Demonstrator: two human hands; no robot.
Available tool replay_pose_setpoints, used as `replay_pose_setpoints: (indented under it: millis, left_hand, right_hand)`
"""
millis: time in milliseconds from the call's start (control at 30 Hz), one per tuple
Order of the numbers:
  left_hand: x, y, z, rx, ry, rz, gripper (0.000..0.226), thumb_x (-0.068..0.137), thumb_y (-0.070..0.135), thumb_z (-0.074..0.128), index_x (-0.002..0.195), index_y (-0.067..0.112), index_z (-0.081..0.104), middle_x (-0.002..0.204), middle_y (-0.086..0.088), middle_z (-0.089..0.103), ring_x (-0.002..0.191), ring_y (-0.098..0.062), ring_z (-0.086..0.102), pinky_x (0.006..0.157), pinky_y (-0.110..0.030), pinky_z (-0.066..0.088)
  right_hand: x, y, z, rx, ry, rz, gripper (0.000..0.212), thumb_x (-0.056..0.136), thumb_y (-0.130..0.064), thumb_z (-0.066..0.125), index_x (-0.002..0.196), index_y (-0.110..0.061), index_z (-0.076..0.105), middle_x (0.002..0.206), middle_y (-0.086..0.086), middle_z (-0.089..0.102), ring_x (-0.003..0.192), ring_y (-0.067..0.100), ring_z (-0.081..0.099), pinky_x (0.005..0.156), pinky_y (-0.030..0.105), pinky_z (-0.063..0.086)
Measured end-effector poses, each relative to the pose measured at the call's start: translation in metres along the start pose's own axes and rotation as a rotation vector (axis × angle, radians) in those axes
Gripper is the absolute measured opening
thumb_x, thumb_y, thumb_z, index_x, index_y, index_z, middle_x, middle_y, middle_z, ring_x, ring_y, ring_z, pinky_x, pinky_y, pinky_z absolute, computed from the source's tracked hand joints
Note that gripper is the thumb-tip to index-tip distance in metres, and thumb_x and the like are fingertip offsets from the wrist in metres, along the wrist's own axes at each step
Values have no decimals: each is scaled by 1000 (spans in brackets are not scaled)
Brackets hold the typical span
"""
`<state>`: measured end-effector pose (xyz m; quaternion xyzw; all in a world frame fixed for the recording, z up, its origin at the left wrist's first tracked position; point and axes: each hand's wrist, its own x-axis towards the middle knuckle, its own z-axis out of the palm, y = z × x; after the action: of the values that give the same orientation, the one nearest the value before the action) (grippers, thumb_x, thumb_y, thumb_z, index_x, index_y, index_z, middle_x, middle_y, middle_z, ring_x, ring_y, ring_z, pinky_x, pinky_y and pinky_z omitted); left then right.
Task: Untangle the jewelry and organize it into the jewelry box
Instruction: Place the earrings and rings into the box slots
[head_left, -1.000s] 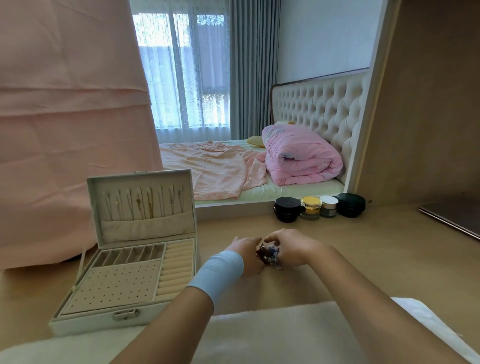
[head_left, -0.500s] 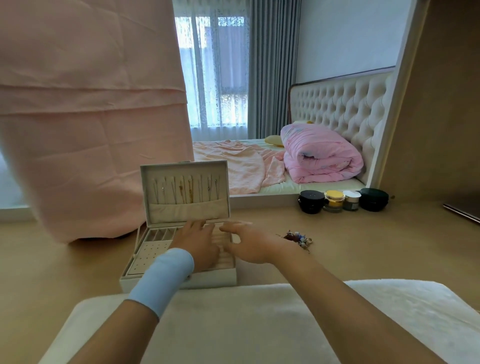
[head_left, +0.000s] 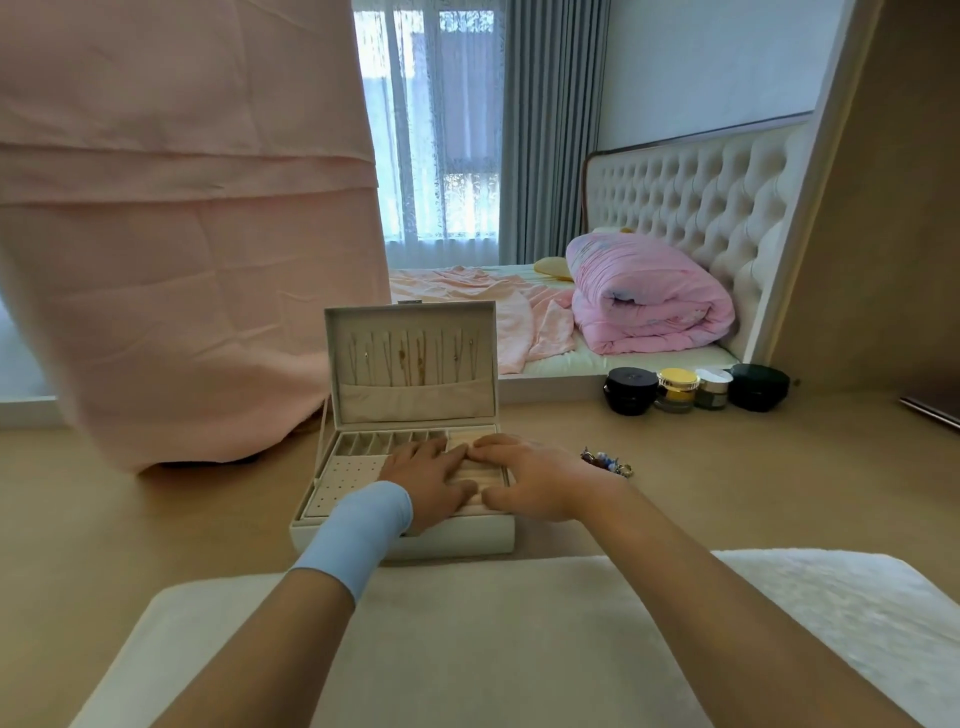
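jewelry tangle (head_left: 605, 461) released a second ago, now on desk (head_left: 727, 493) just right of jewelry box (head_left: 405, 540). left hand (head_left: 431, 480), right hand (head_left: 540, 480) rest flat, fingers straight, holding nothing, inside open box. untangling not begun.

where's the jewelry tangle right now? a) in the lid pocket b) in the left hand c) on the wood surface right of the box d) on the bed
C: the jewelry tangle lies on the wood surface right of the jewelry box, beside the right hand, not held.
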<state>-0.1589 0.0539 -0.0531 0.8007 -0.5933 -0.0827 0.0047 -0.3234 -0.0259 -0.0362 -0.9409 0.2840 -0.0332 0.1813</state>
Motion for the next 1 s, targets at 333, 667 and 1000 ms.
replay_pose_setpoints:
  millis: [333, 667, 1000]
  left_hand:
    - [24, 42, -9, 18, 30, 88, 68, 86, 64, 46, 148, 40, 29, 158, 2, 23, 143, -28, 19, 117, -45, 16]
    - [60, 61, -35, -244, 171, 114, 39, 93, 42, 56, 130, 32, 56, 134, 2, 55, 123, -19, 48, 103, -36, 41]
    - [75, 50, -30, -379, 172, 177, 26, 94, 30, 58, 119, 27, 64, 112, 7, 62, 101, -12, 57, 91, -27, 46]
  right_hand:
    - [-2, 65, -27, 345, 167, 122, 39, 95, -11, 55, 126, -30, 70, 129, -12, 67, 122, 8, 59, 109, 32, 46]
    - [23, 101, -29, -4, 192, 319, 14, 91, -32, 68, 101, -32, 78, 108, -12, 73, 99, 10, 66, 88, 36, 57]
    - [51, 109, -23, -133, 75, 354, 14, 85, -41, 74, 93, -31, 79, 97, -13, 72, 91, 10, 65, 76, 27, 54]
